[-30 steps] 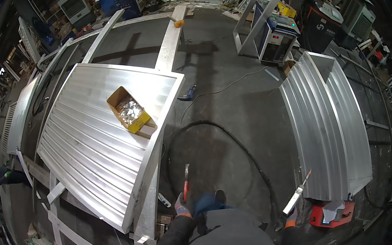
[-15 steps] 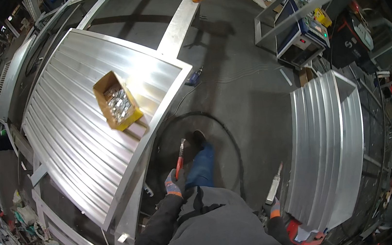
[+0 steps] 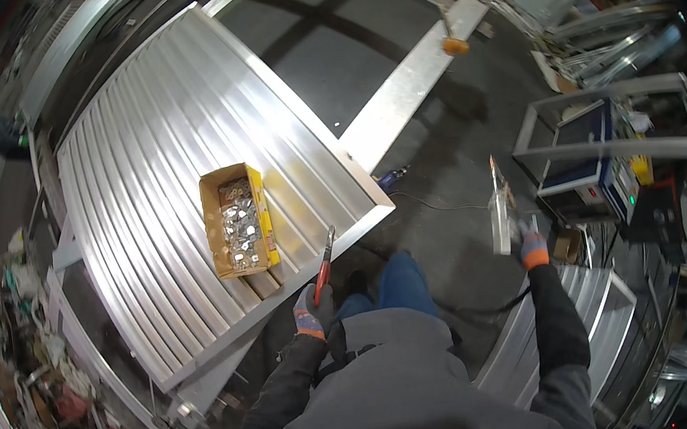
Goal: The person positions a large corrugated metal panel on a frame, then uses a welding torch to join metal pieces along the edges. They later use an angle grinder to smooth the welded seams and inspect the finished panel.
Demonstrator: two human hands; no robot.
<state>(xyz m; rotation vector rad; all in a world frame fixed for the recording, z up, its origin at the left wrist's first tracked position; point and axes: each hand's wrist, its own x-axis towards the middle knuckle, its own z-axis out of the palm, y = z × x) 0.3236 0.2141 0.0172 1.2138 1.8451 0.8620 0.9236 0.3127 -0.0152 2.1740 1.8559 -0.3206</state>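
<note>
My left hand [image 3: 308, 311], in a grey and orange glove, is closed round a slim red-handled tool [image 3: 325, 266] with a metal end. That tool points up and away beside the near edge of a ribbed metal panel [image 3: 156, 152]. Out to the right, my gloved right hand [image 3: 533, 243] is closed on a silver, box-bodied tool [image 3: 500, 225] with a narrow pointed tip; motion blurs it, and its exact kind cannot be told. An open yellow cardboard box [image 3: 212, 222] of small metal pieces [image 3: 243, 231] rests on the panel.
A flat metal beam [image 3: 406, 95] runs from the panel's far corner, an orange-handled tool [image 3: 454, 46] at its end. A blue power tool [image 3: 391, 178] lies on the floor. Right stand a blue machine [image 3: 583, 176], metal frame [image 3: 610, 149] and second ribbed panel [image 3: 573, 306].
My right hand has swung up and forward with the silver tool, from low beside the second panel. The view has turned right, and my left hand still holds the red-handled tool.
</note>
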